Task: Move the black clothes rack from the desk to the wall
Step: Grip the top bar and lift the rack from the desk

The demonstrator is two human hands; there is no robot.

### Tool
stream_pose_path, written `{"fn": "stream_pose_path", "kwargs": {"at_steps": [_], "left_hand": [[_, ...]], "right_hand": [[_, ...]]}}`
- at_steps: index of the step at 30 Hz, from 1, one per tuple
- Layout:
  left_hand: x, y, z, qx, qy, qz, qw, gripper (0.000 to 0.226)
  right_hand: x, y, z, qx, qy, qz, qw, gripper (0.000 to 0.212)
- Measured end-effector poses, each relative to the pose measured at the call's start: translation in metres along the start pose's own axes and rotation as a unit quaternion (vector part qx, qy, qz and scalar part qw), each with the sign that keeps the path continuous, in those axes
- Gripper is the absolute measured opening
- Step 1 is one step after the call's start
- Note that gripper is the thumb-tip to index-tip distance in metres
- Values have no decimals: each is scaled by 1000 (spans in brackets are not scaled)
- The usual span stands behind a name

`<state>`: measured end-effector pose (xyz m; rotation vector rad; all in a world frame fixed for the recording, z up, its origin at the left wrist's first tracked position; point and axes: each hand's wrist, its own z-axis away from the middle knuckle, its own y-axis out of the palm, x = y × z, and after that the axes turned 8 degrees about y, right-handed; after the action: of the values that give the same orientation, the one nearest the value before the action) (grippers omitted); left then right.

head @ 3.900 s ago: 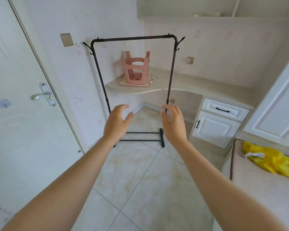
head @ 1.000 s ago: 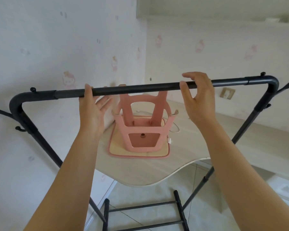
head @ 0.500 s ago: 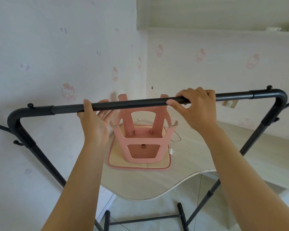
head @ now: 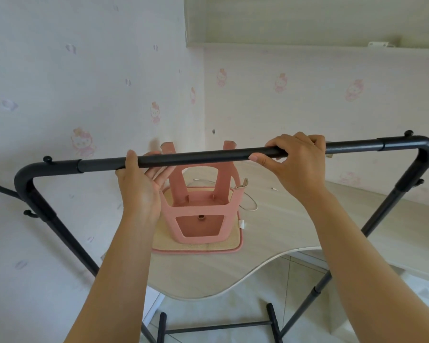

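Note:
The black clothes rack [head: 203, 156] stands on the floor in front of the desk [head: 282, 233], its top bar running across the view at chest height. My right hand [head: 295, 159] is wrapped over the bar right of centre, fingers curled round it. My left hand [head: 139, 184] is under the bar left of centre: the thumb hooks over the near side while the fingers stretch out behind the bar, not curled round it. The rack's side posts slant down to black feet [head: 273, 323] on the floor tiles.
An upturned pink stool [head: 201, 214] sits on a pink-edged mat [head: 198, 246] on the desk, just behind the bar. A white cable [head: 250, 206] lies beside it. Wallpapered walls [head: 60, 95] meet in the corner behind; a shelf [head: 307, 43] hangs above.
Over four seconds I walked up to the rack and reached its top bar. In the last second my right hand went from fingers apart to curled round the bar; the left stays under it.

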<state>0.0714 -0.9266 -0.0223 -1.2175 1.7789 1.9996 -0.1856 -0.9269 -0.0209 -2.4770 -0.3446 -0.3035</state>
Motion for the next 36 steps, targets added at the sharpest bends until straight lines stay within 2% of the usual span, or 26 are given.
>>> {"fn": "stream_pose_path", "kwargs": {"at_steps": [4,11,15,17,19,22,27,34,36], "left_hand": [[10,8,6,9,-14,4,1000,43],[27,23,22,47,-58,9,997,24],[36,31,35,72,-66,-1,995,40],[39,34,42,72,-72,-5,995,32],[42,36,49,73,-84,-4,994,19],[43,39,58,82,-94,0,992,27],[40,43,74,106,-105,2,989,12],[39,50,101,132,-155,24,979,14],[41,50,107,152,-154,17,976,22]], "right_hand": [[-13,-14,4,0,3,17,1000,54],[-34,-46,17,-30,25,86,996,38],[-43,-65,27,-48,93,101,989,19],[-44,-74,31,-43,117,106,987,15],[-46,-82,36,-37,130,114,984,14],[-46,-95,45,-47,144,126,980,14],[-45,-116,57,-52,155,147,976,14],[-41,-147,79,-75,185,168,965,15],[-40,-156,84,-83,195,169,963,15]]}}
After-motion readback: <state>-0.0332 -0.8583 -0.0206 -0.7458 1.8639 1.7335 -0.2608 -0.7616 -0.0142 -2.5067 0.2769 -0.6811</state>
